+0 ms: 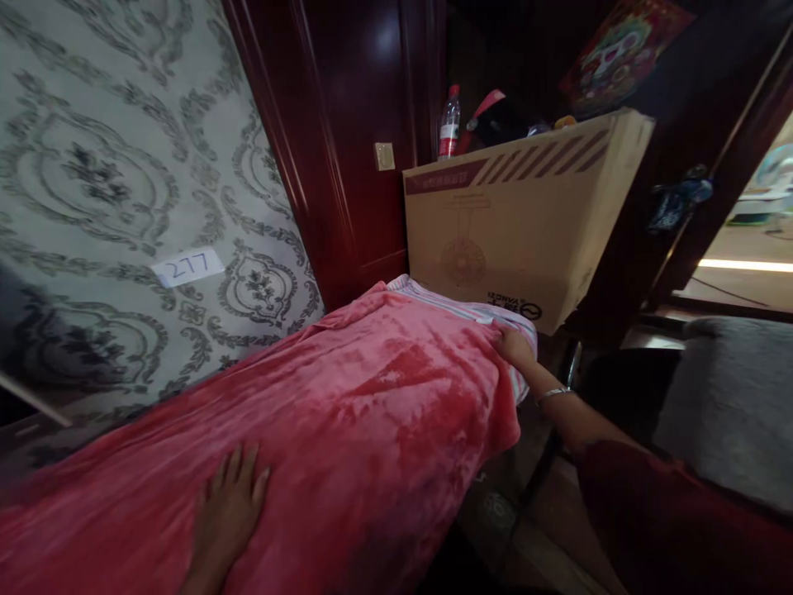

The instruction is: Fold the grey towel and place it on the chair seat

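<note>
A pinkish-red plush blanket (pixel 372 397) is spread over a long, narrow surface that runs from the lower left toward the far end. Under its far edge shows a striped cloth (pixel 446 306). My left hand (pixel 230 500) lies flat on the near part of the blanket, fingers stretched out. At the far right corner, my right hand (pixel 513 345) has its fingers closed on the blanket's edge, beside the striped cloth. A silver bracelet (pixel 554 393) circles my right wrist. What stands under the cloths is hidden.
A big cardboard box (pixel 508 223) stands just past the blanket's far end, with a plastic bottle (pixel 449 124) behind its top edge. Patterned wallpaper (pixel 111 190) borders the left side. A grey padded seat (pixel 731 405) is at the right, near a doorway.
</note>
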Action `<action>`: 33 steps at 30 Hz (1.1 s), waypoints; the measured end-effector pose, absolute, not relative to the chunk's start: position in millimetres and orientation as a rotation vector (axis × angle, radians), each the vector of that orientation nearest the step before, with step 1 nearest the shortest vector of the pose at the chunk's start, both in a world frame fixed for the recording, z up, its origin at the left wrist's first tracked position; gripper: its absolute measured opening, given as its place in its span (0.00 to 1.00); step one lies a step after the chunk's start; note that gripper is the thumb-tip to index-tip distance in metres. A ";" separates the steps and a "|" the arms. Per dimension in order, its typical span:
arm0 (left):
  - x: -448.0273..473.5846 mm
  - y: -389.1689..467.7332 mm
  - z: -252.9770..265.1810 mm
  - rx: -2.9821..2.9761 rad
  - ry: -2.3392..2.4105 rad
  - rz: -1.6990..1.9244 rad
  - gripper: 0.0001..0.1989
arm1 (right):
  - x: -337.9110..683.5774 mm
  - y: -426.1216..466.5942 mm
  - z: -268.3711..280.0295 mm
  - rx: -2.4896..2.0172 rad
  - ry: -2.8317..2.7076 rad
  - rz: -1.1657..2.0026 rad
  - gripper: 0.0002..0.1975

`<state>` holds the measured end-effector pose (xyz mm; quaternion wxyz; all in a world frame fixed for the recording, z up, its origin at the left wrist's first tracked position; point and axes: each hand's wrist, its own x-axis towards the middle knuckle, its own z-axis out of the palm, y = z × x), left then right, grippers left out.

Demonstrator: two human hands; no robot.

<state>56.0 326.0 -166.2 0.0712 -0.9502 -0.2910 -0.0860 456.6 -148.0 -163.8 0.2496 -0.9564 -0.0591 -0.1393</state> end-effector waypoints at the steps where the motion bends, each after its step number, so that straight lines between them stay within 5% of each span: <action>1: 57.5 323.3 -169.4 -2.814 -0.874 -0.263 0.32 | 462.6 -148.3 -165.5 -2.622 -0.130 -0.345 0.24; 7: 53.2 325.7 -174.7 -2.759 -0.855 -0.246 0.32 | 485.6 -145.8 -167.0 -2.711 -0.023 -0.199 0.16; 23: 52.3 318.6 -169.5 -2.782 -0.918 -0.174 0.31 | 480.9 -149.6 -159.3 -2.872 -0.052 -0.303 0.22; 33: 52.1 304.4 -163.0 -2.844 -0.956 -0.243 0.28 | 403.2 26.0 -162.1 -2.760 -1.050 -0.260 0.28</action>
